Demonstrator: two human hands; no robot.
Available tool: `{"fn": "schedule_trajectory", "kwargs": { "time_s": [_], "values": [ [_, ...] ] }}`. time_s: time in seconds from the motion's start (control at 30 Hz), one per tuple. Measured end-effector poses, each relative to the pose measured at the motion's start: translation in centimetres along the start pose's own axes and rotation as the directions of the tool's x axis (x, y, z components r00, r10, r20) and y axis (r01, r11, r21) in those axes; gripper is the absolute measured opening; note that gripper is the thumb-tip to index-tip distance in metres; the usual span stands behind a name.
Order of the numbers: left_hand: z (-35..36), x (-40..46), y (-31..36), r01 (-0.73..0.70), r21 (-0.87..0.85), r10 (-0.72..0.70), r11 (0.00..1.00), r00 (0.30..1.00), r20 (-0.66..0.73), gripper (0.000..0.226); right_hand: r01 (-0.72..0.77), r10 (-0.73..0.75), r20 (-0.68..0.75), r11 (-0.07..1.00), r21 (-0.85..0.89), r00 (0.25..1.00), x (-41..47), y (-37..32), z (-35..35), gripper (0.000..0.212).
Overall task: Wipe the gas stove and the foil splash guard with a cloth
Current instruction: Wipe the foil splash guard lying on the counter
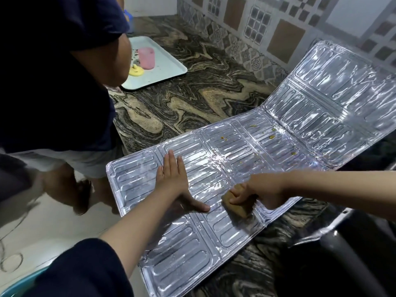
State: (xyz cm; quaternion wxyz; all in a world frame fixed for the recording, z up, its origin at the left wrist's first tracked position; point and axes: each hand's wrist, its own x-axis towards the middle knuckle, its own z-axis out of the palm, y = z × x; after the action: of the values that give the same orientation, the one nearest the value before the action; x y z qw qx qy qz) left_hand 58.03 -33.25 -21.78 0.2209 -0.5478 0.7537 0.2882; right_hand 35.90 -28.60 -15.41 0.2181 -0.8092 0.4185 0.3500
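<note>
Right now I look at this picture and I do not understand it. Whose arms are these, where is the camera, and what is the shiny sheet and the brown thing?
There is no machine here. The one picture comes from a camera worn on a person's head, looking forward and down, so the two bare arms belong to the wearer.

The shiny sheet is a foil splash guard, unfolded across a dark patterned stone counter, its far end bent up against the tiled wall. A few small yellowish stains show on it.

The left hand lies flat on the foil, fingers straight, pressing it down. The right hand grips a brown cloth on the foil.

Farther back lies a pale tray holding a pink and a yellow item. Another person stands at the left.
</note>
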Motion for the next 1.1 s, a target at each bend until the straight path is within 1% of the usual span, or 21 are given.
{"fn": "schedule_trajectory", "kwargs": {
  "time_s": [0.13, 0.2, 0.3, 0.37, 0.43, 0.47, 0.5, 0.57, 0.63, 0.67, 0.77, 0.8, 0.9, 0.93, 0.97, 1.0, 1.1],
  "values": [
    [0.1, 0.0, 0.0, 0.01, 0.019, -0.01, 1.0, 1.0, 0.009, 0.171, -0.002, -0.019, 0.205, 0.995, 0.101, 0.979, -2.0, -0.8, 0.1, 0.071],
    [0.3, -0.2, 0.0, 0.013, 0.028, -0.014, 1.0, 1.0, 0.02, 0.171, -0.018, -0.02, 0.246, 0.988, 0.15, 0.969, -2.1, -0.9, 0.4, 0.069],
    [0.7, -0.6, 0.0, 0.023, 0.047, -0.025, 0.999, 0.999, 0.033, 0.171, -0.016, -0.052, 0.298, 0.975, 0.222, 0.953, -1.3, -0.4, 1.4, 0.072],
    [0.7, -1.0, -0.1, 0.038, 0.068, -0.041, 0.997, 0.998, 0.048, 0.17, -0.014, -0.072, 0.333, 0.969, 0.248, 0.94, -1.1, -0.3, 1.3, 0.065],
    [0.5, -1.4, -0.2, 0.076, 0.116, -0.085, 0.99, 0.994, 0.072, 0.169, -0.046, -0.07, 0.344, 0.946, 0.32, 0.936, -1.2, -0.7, 0.1, 0.05],
    [0.4, -1.5, -0.2, 0.107, 0.146, -0.121, 0.983, 0.989, 0.086, 0.169, -0.048, -0.065, 0.322, 0.943, 0.33, 0.945, -1.4, -0.8, -0.8, 0.044],
    [0.2, -1.7, -0.2, 0.143, 0.17, -0.159, 0.975, 0.983, 0.09, 0.168, -0.044, -0.053, 0.278, 0.942, 0.333, 0.959, -1.6, -0.8, -1.8, 0.043],
    [-0.4, -1.5, 0.3, 0.193, 0.193, -0.21, 0.962, 0.975, 0.075, 0.164, -0.05, -0.003, 0.157, 0.942, 0.331, 0.988, -1.6, -0.4, -3.8, 0.052],
    [-1.1, -1.2, 1.1, 0.187, 0.191, -0.204, 0.964, 0.976, 0.071, 0.163, -0.078, 0.068, 0.04, 0.932, 0.353, 0.997, -1.5, 0.1, -5.6, 0.06],
    [-1.5, -0.9, 1.6, 0.162, 0.185, -0.177, 0.969, 0.982, 0.068, 0.166, -0.091, 0.107, -0.028, 0.932, 0.351, 0.994, -1.2, 0.5, -6.5, 0.062],
    [-2.2, 0.2, 2.4, 0.062, 0.15, -0.069, 0.987, 0.997, 0.046, 0.171, -0.112, 0.201, -0.249, 0.938, 0.329, 0.948, 1.3, 2.1, -8.8, 0.065],
    [-2.2, 0.5, 2.4, 0.046, 0.145, -0.054, 0.988, 0.997, 0.049, 0.171, -0.112, 0.217, -0.315, 0.94, 0.322, 0.924, 2.4, 2.5, -9.3, 0.066],
    [-1.9, 1.4, 2.1, 0.038, 0.138, -0.05, 0.99, 0.995, 0.088, 0.171, -0.166, 0.242, -0.507, 0.967, 0.191, 0.827, 5.7, 3.3, -10.0, 0.065],
    [-1.8, 1.5, 2.0, 0.035, 0.125, -0.047, 0.992, 0.994, 0.096, 0.171, -0.185, 0.253, -0.542, 0.967, 0.176, 0.802, 6.9, 3.6, -9.9, 0.065],
    [-1.7, 1.6, 1.9, 0.03, 0.114, -0.041, 0.993, 0.994, 0.097, 0.171, -0.202, 0.262, -0.551, 0.965, 0.169, 0.792, 7.9, 3.7, -9.7, 0.067],
    [-1.6, 1.7, 1.9, 0.025, 0.107, -0.035, 0.994, 0.995, 0.094, 0.172, -0.218, 0.265, -0.541, 0.964, 0.15, 0.798, 9.0, 3.9, -9.3, 0.069],
    [-1.5, 1.9, 1.8, 0.023, 0.084, -0.029, 0.996, 0.997, 0.076, 0.174, -0.276, 0.249, -0.421, 0.961, -0.004, 0.872, 11.6, 4.2, -7.8, 0.074]
  ]
}}
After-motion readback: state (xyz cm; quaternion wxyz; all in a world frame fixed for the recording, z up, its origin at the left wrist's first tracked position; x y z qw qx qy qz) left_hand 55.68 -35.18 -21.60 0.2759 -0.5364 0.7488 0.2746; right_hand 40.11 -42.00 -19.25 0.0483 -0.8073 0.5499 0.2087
